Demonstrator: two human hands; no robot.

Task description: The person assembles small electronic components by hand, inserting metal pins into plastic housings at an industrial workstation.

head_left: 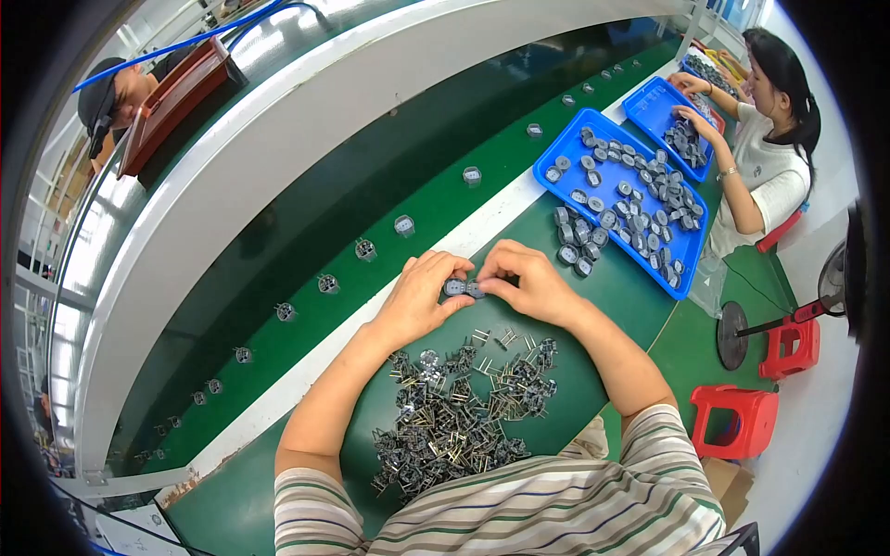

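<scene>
My left hand (pixel 419 295) is closed round a small grey plastic plug housing (pixel 454 287) above the green tabletop. Pinched in my right hand (pixel 530 284) is a second grey piece (pixel 476 289), end to end with the first; whether they join is too small to tell. Between my forearms lies a heap of black parts with metal pins (pixel 454 426), a few of them loose at its far side. To the right of my right hand, several grey housings (pixel 577 243) are stacked beside a blue tray (pixel 556 190) that holds many more.
A green conveyor belt (pixel 436 199) carrying spaced-out parts runs diagonally past the table's far edge. At the right a co-worker (pixel 774 157) reaches into another blue tray (pixel 640 107). Red stools (pixel 737 417) and a fan (pixel 839 278) stand there. Another person (pixel 116 102) is beyond the belt.
</scene>
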